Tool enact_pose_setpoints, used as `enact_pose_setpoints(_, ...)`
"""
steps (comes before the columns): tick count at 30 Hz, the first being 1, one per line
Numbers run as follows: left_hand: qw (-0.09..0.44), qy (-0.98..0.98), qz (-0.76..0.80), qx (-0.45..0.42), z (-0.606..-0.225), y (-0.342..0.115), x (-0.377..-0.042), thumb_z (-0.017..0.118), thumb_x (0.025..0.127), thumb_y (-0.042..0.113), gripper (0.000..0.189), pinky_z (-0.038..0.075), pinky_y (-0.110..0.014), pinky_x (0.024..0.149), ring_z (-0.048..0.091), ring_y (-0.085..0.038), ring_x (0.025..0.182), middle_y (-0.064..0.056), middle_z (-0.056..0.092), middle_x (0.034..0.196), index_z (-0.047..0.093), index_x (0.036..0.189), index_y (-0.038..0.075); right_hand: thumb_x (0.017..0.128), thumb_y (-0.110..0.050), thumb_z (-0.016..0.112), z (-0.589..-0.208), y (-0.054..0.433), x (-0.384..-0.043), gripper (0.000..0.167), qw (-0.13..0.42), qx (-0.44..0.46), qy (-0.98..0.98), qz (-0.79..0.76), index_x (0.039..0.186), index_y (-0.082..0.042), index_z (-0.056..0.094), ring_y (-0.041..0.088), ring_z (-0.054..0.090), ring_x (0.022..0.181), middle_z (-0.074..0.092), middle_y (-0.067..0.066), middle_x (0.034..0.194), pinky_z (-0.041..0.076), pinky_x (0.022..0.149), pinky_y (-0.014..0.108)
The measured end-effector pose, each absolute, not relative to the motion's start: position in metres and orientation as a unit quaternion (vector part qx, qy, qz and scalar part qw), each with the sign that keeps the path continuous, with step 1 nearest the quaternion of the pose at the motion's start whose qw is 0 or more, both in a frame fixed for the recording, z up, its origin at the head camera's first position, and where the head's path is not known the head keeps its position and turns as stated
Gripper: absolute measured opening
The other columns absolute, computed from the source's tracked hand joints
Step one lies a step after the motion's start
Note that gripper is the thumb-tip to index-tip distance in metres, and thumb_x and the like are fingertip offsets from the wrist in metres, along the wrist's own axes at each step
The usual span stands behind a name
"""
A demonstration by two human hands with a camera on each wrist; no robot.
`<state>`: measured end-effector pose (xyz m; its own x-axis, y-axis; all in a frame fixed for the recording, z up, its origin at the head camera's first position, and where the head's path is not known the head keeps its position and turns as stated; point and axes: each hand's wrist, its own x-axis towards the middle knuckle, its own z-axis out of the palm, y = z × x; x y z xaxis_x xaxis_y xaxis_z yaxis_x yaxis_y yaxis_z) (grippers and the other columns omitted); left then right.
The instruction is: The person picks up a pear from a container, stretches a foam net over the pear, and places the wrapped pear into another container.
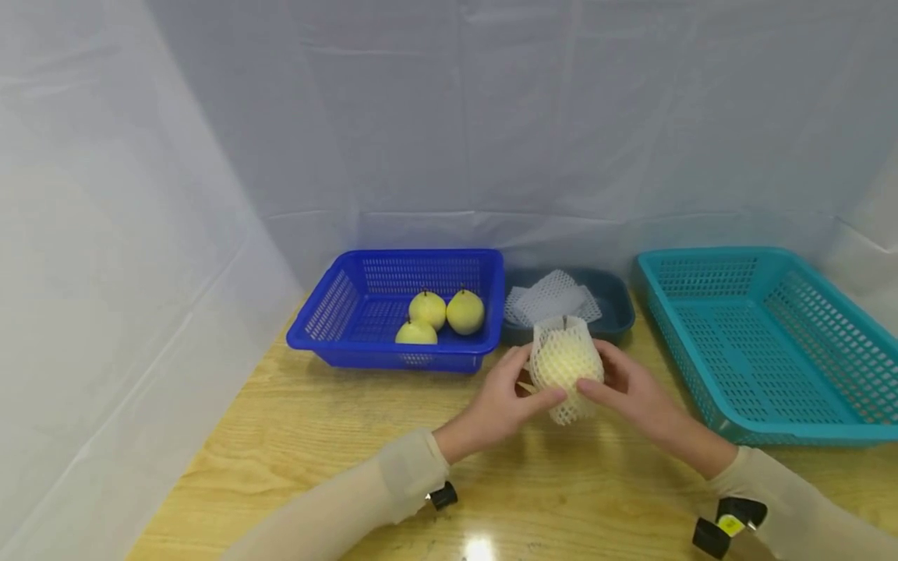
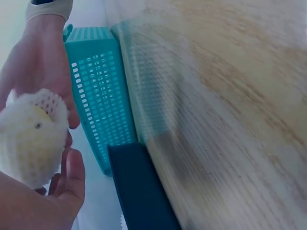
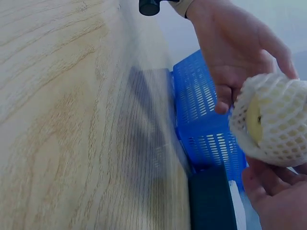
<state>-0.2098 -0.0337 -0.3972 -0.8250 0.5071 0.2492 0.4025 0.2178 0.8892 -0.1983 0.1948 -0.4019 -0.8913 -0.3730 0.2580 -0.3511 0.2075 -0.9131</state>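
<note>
A pale yellow pear in a white foam net sleeve is held up over the table between both hands. My left hand grips it from the left, thumb across the front and fingers behind. From the other side my right hand holds it the same way. The pear's stem points up through the sleeve's open top, and the net's lower end hangs below the fruit. In the right wrist view, the bottom of the pear shows through the net's other opening.
Left stands a blue basket with three bare pears. Behind the hands, a dark teal tray holds several foam nets. A turquoise basket sits at right. White sheeting walls off the wooden table.
</note>
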Motion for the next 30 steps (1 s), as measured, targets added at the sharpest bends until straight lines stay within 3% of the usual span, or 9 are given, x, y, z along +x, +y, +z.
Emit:
enact_pose_setpoints(5, 0.055, 0.790, 0.540, 0.287, -0.396, -0.031, -0.208, 0.076, 0.090, 0.027, 0.077, 0.058, -0.031, 0.081, 0.059, -0.012, 0.100, -0.005, 0.052, 0.133, 0.036, 0.154, 0.018, 0.097, -0.014, 0.067, -0.403, 0.190, -0.197, 0.062, -0.047, -0.224, 0.814, -0.533, 0.150, -0.001, 0.039, 0.010, 0.060, 0.114, 0.056, 0.020, 0.136, 0.054, 0.090, 0.024)
enact_pose_setpoints(10, 0.045, 0.817, 0.504, 0.276, -0.396, -0.028, -0.207, 0.087, 0.078, 0.038, 0.095, 0.054, -0.026, 0.087, 0.052, -0.010, 0.109, 0.001, 0.047, 0.133, 0.032, 0.155, 0.029, 0.095, -0.017, 0.070, -0.406, 0.184, -0.191, 0.064, -0.085, -0.215, 0.839, -0.492, 0.150, -0.001, 0.041, 0.021, 0.062, 0.112, 0.059, 0.018, 0.135, 0.053, 0.090, 0.024)
enact_pose_setpoints(15, 0.025, 0.837, 0.488, 0.247, -0.399, -0.028, -0.206, 0.086, 0.077, 0.047, 0.092, 0.050, -0.027, 0.092, 0.051, -0.012, 0.111, 0.002, 0.048, 0.130, 0.038, 0.152, 0.025, 0.098, -0.015, 0.066, -0.410, 0.181, -0.189, 0.058, -0.084, -0.232, 0.834, -0.494, 0.149, -0.001, 0.042, 0.011, 0.062, 0.109, 0.061, 0.018, 0.132, 0.054, 0.088, 0.024)
enact_pose_setpoints(19, 0.031, 0.806, 0.537, 0.248, -0.402, -0.029, -0.208, 0.085, 0.080, 0.036, 0.080, 0.053, -0.026, 0.091, 0.054, -0.012, 0.111, -0.001, 0.050, 0.130, 0.045, 0.147, 0.019, 0.104, -0.011, 0.053, -0.409, 0.184, -0.190, 0.045, -0.059, -0.248, 0.798, -0.546, 0.145, 0.004, 0.043, -0.002, 0.057, 0.112, 0.058, 0.020, 0.133, 0.051, 0.089, 0.019)
enact_pose_setpoints(23, 0.069, 0.749, 0.607, 0.258, -0.403, -0.030, -0.208, 0.083, 0.083, 0.019, 0.072, 0.056, -0.027, 0.089, 0.059, -0.013, 0.109, -0.005, 0.052, 0.129, 0.046, 0.145, 0.014, 0.108, -0.009, 0.041, -0.404, 0.189, -0.194, 0.043, -0.009, -0.277, 0.755, -0.594, 0.147, 0.007, 0.036, -0.001, 0.057, 0.115, 0.054, 0.012, 0.135, 0.051, 0.090, 0.019)
enact_pose_setpoints(30, 0.120, 0.689, 0.661, 0.272, -0.400, -0.035, -0.210, 0.079, 0.086, 0.013, 0.078, 0.057, -0.032, 0.092, 0.059, -0.018, 0.114, -0.013, 0.054, 0.136, 0.033, 0.149, 0.012, 0.107, -0.009, 0.044, -0.401, 0.193, -0.196, 0.055, 0.044, -0.305, 0.744, -0.593, 0.156, 0.002, 0.022, 0.000, 0.053, 0.123, 0.038, 0.030, 0.148, 0.050, 0.095, 0.021)
